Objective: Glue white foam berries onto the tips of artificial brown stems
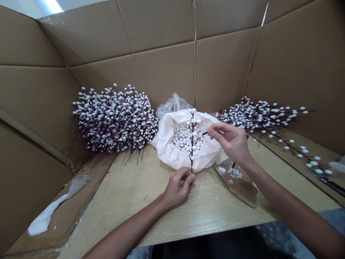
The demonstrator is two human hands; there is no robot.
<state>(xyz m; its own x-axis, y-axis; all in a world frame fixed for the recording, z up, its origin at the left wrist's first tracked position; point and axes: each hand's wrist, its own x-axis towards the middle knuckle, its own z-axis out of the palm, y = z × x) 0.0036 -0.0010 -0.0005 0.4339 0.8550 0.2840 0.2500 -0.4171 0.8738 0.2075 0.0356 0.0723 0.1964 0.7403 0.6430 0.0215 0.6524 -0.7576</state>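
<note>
My left hand (pixel 178 185) pinches the bottom of a dark twig (pixel 192 138) studded with white beads and holds it upright over the wooden table (pixel 167 212). My right hand (pixel 229 141) pinches a bare side tip of that twig, a tan wrap on its thumb. Behind the twig sits a pale pink plastic bag (pixel 172 151), open and full of loose white beads (pixel 182 138).
A big heap of beaded twigs (pixel 115 118) lies at the back left, a smaller spread of beaded twigs (pixel 258 115) at the back right. Cardboard walls (pixel 161 54) enclose the table. A cardboard scrap with white glue (pixel 237 178) lies by my right wrist; white residue (pixel 51 212) at left.
</note>
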